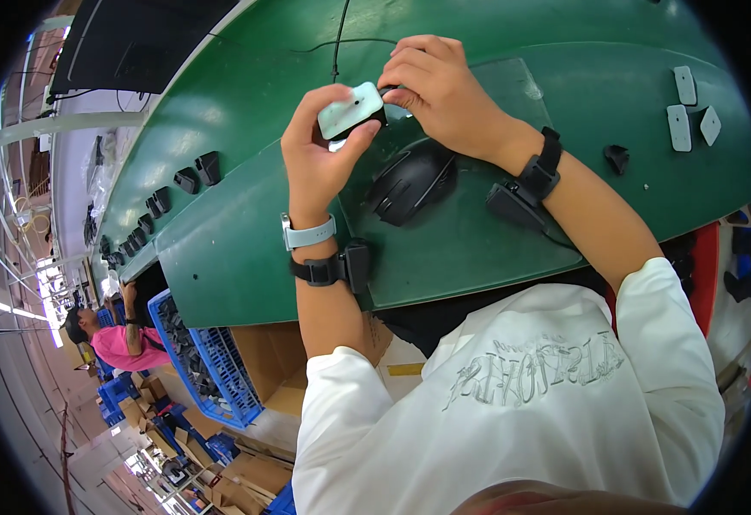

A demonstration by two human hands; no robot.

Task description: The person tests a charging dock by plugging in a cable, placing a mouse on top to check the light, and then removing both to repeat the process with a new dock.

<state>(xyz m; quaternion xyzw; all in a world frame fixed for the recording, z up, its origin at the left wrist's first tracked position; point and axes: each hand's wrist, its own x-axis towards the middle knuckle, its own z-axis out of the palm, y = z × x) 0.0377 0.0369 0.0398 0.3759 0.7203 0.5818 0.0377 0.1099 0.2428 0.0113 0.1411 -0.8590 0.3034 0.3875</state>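
Between left fingers (314,102), pale-topped block (352,111)

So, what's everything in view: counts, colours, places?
Block: one, white and black, upper centre
Mouse: one, black, centre
Plates: three, white, upper right
Small part: one, black, right
Row of parts: several, black, left
Table: one, green, centre
Cabling: count unclear, black, top
Panel: one, black, upper left
Crate: one, blue, lower left
Cartons: several, brown, lower left
Co-worker: one, pink top, left
Wristwatch: one, pale blue, centre
Wrist devices: two, black, centre
Shirt: one, white, bottom
Left hand: one, bare, around block
Right hand: one, bare, at block
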